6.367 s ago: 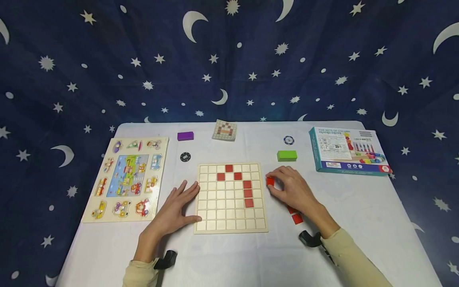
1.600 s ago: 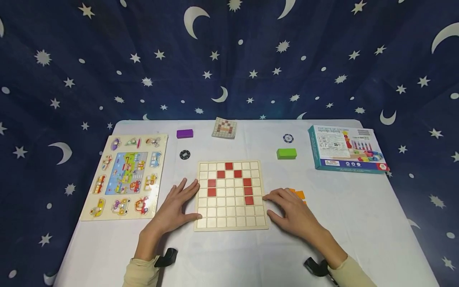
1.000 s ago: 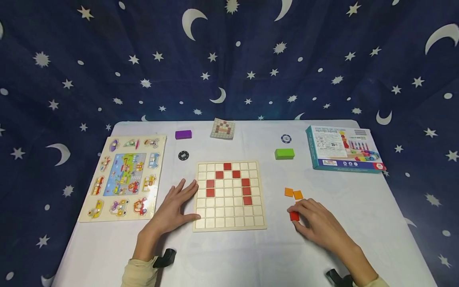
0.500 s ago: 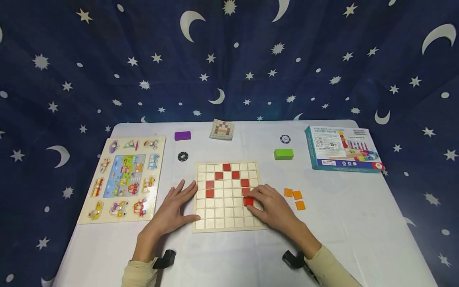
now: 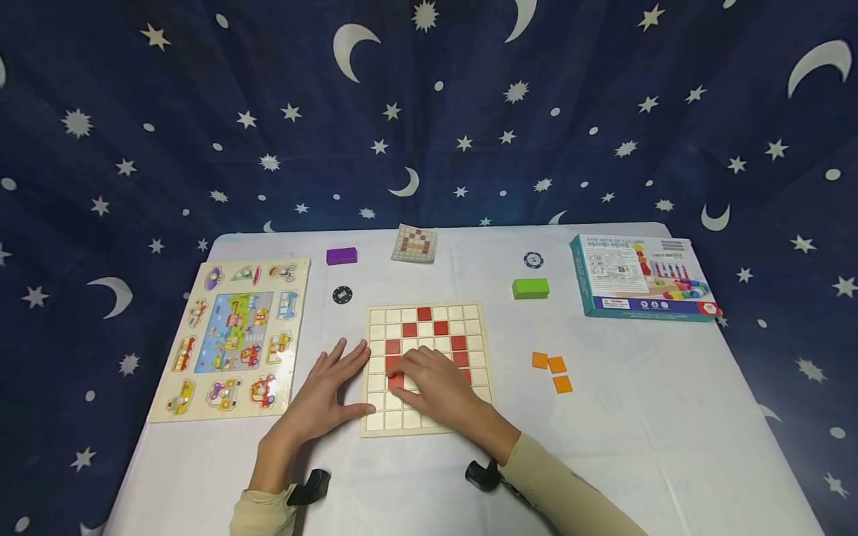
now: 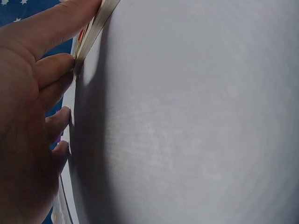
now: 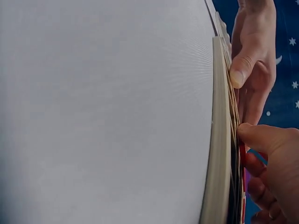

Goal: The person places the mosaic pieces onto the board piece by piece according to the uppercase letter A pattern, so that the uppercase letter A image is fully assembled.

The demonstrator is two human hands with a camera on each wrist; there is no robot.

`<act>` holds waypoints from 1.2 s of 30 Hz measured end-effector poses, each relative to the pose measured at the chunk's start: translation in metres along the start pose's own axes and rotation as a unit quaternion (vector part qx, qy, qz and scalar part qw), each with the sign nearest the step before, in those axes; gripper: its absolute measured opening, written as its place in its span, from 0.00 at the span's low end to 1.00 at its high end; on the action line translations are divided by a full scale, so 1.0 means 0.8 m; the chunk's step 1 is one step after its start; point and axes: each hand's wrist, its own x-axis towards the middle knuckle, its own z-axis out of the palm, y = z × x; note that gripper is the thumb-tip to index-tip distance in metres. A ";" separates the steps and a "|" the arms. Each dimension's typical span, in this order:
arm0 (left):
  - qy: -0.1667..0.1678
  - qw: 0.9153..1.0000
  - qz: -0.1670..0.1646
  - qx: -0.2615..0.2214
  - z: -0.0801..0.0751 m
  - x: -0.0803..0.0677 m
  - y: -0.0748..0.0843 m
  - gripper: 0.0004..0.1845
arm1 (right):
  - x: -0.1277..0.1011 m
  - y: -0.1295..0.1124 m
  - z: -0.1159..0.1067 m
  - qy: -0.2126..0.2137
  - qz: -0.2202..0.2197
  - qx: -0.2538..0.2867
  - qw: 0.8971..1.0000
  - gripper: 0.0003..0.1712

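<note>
A wooden grid board point(image 5: 439, 430) lies on the table, with red square tiles point(image 5: 424, 314) set in an arch-like pattern. My left hand point(image 5: 323, 394) rests against the board's left edge, its fingers spread and fairly straight; the left wrist view shows its thumb on the board's rim point(image 6: 96, 35). Over the middle of the board, my right hand point(image 5: 436, 383) pinches a red tile point(image 5: 395, 382) between thumb and fingers, at the foot of the left column of red. That hand covers some of the cells. The right wrist view shows this tile point(image 7: 242, 155) edge-on at the board.
Several orange tiles point(image 5: 557, 365) lie right of the board. Behind it are a pattern card point(image 5: 414, 244), a purple block point(image 5: 342, 256), a green block point(image 5: 530, 289) and two chips point(image 5: 342, 295). A vehicle puzzle point(image 5: 228, 413) lies left, a box point(image 5: 643, 275) back right.
Two red tiles have appeared in the board's left column. My right hand took another red tile from beside the orange ones and carried it left across the board. My left hand stayed put.
</note>
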 end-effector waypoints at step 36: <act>0.002 1.000 0.001 -0.008 0.000 -0.001 0.001 0.53 | -0.007 0.002 -0.009 0.006 0.000 -0.001 1.000 0.07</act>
